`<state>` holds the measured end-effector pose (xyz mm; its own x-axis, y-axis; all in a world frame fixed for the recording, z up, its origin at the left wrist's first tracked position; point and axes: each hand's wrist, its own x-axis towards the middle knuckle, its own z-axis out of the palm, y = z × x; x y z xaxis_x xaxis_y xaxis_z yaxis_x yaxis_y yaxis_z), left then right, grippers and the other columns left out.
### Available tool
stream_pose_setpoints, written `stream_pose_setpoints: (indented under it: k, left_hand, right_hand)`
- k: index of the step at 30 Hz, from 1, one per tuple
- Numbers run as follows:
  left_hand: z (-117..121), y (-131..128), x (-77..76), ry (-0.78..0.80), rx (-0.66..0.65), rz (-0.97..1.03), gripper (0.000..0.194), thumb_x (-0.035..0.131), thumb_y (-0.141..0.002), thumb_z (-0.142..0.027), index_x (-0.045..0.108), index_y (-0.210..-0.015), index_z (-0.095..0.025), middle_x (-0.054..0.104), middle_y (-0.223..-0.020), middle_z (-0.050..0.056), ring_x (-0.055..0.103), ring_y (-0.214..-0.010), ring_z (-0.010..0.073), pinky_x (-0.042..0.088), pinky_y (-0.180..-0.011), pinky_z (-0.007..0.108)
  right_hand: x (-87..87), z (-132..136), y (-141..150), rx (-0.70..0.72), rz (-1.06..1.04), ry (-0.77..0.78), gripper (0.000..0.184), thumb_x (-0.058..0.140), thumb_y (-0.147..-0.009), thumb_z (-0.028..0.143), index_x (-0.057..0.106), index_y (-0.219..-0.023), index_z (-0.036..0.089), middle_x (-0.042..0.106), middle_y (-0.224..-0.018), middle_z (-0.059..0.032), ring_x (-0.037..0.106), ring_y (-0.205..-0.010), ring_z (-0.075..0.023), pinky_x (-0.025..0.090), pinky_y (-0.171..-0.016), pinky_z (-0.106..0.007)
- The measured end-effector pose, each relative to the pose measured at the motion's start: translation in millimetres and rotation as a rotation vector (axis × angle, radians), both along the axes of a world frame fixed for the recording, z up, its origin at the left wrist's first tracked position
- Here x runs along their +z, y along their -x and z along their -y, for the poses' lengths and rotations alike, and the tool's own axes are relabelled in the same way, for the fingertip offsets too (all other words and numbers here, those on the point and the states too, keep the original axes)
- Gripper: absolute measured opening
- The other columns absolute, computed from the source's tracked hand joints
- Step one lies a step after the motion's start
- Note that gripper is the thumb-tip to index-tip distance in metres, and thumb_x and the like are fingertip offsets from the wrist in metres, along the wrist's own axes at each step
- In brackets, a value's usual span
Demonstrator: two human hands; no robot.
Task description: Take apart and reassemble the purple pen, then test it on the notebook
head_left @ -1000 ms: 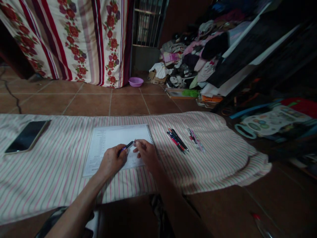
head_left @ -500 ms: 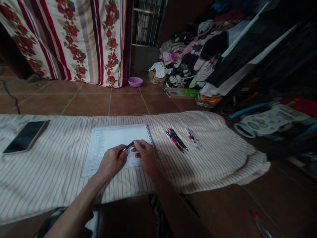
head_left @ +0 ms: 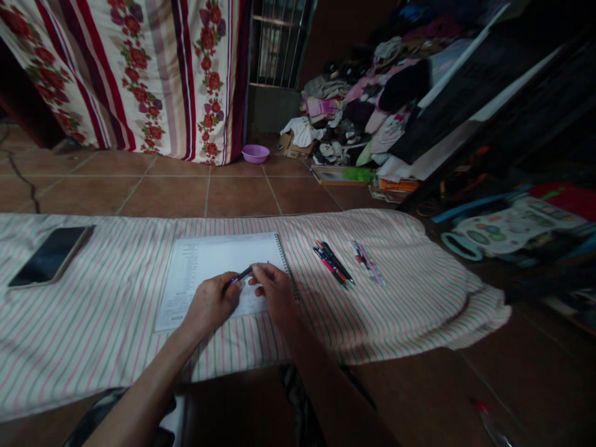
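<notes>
A dark pen (head_left: pixel 240 277) is held slantwise above a spiral notebook (head_left: pixel 228 251) in the head view. My left hand (head_left: pixel 213 301) is closed around the pen's lower left end. At its upper right end, my right hand (head_left: pixel 274 290) pinches the tip between thumb and fingers. The notebook lies open flat, with its wire spiral along the right edge and faint print down the left side of the page. Both hands rest over its lower part and hide some of it.
Right of the notebook lies a bunch of several pens (head_left: pixel 333 263), with more slim pens (head_left: pixel 367 263) beyond. A phone (head_left: pixel 50 257) lies at the left on the striped cloth (head_left: pixel 116 298). Across the tiled floor stand a purple basin (head_left: pixel 255 154) and a heap of clothes (head_left: pixel 358 112).
The view has shifted very slightly. Both hands keep the same hold on the pen.
</notes>
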<state>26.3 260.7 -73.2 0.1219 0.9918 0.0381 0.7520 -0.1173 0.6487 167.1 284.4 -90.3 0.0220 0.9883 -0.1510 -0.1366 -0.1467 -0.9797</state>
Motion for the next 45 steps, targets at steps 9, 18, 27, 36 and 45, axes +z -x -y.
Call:
stream_pose_setpoints:
  k: [9,18,27,36,45]
  left_hand:
    - [1.2,1.0,-1.4,-0.042,-0.007,-0.015,0.028,0.039,-0.086,-0.028,0.065,-0.089,-0.018,0.066,-0.067,0.002,0.058,-0.056,0.0139,0.038,-0.055,0.022]
    - [0.1,1.3,1.0,-0.017,-0.011,-0.014,0.027,0.039,-0.085,-0.027,0.064,-0.087,-0.018,0.064,-0.065,0.002,0.056,-0.055,0.0141,0.037,-0.055,0.022]
    - [0.7,0.0,3.8,0.017,-0.02,-0.02,0.027,0.037,-0.086,-0.026,0.063,-0.084,-0.018,0.062,-0.063,0.001,0.056,-0.056,0.0148,0.037,-0.056,0.023]
    - [0.8,1.6,-0.5,-0.061,-0.008,-0.074,0.028,0.038,-0.086,-0.026,0.064,-0.089,-0.017,0.067,-0.07,0.004,0.06,-0.06,0.0162,0.038,-0.058,0.024]
    - [0.2,1.4,-2.0,-0.1,0.011,-0.095,0.028,0.039,-0.086,-0.027,0.065,-0.089,-0.017,0.07,-0.075,0.006,0.064,-0.067,0.0196,0.041,-0.061,0.026]
  right_hand:
    - [-0.2,-0.9,2.6,-0.014,-0.025,0.017,0.021,0.063,-0.069,0.036,0.065,-0.075,0.017,0.061,-0.064,-0.0006,0.059,-0.06,-0.0121,0.038,-0.042,-0.018]
    - [4.6,0.6,1.0,-0.022,0.0,0.013,0.022,0.063,-0.068,0.036,0.069,-0.077,0.016,0.062,-0.065,-0.0003,0.057,-0.061,-0.0115,0.038,-0.046,-0.019]
    - [3.5,1.3,0.8,-0.043,0.04,-0.006,0.021,0.063,-0.07,0.035,0.069,-0.077,0.015,0.061,-0.059,0.0006,0.054,-0.058,-0.0105,0.04,-0.05,-0.02]
    - [2.7,0.4,3.4,-0.024,-0.062,0.062,0.027,0.066,-0.066,0.038,0.067,-0.081,0.015,0.061,-0.066,-0.0005,0.058,-0.063,-0.0117,0.04,-0.049,-0.02]
    - [0.3,0.7,3.6,-0.016,-0.112,0.07,0.029,0.066,-0.067,0.041,0.068,-0.083,0.016,0.064,-0.075,-0.002,0.061,-0.067,-0.0128,0.043,-0.05,-0.02]
